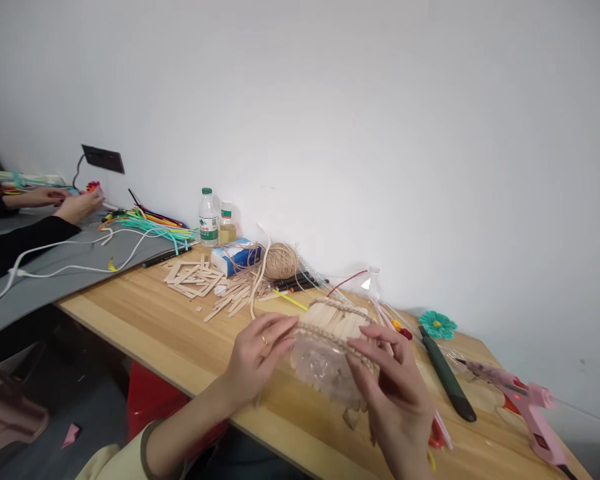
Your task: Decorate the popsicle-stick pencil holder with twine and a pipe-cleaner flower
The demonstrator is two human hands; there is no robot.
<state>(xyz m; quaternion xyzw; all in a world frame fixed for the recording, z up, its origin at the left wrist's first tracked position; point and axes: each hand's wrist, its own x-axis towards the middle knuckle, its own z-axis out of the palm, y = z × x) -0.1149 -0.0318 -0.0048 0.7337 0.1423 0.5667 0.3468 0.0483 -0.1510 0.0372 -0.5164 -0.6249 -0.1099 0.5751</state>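
Observation:
Above the wooden table I hold up a clear plastic piece (320,365) that looks like a cut bottle; wooden craft sticks (333,320) face its upper part, with braided twine along the edges. My left hand (257,353) pinches the twine trim at its left end, thumb and fingers together. The thumb and fingers of my right hand (393,380) grip the lower right edge, hiding that corner. A hot glue gun (517,393), pink with a lit red light, lies to the right, near a dark green cutter (447,377).
A twine ball (281,261), loose sticks (237,293), a tissue pack (237,257) and two bottles (209,217) stand or lie at back left. A teal flower (437,324) is near the wall. Another person's hands (80,205) work at the grey-topped table (105,257).

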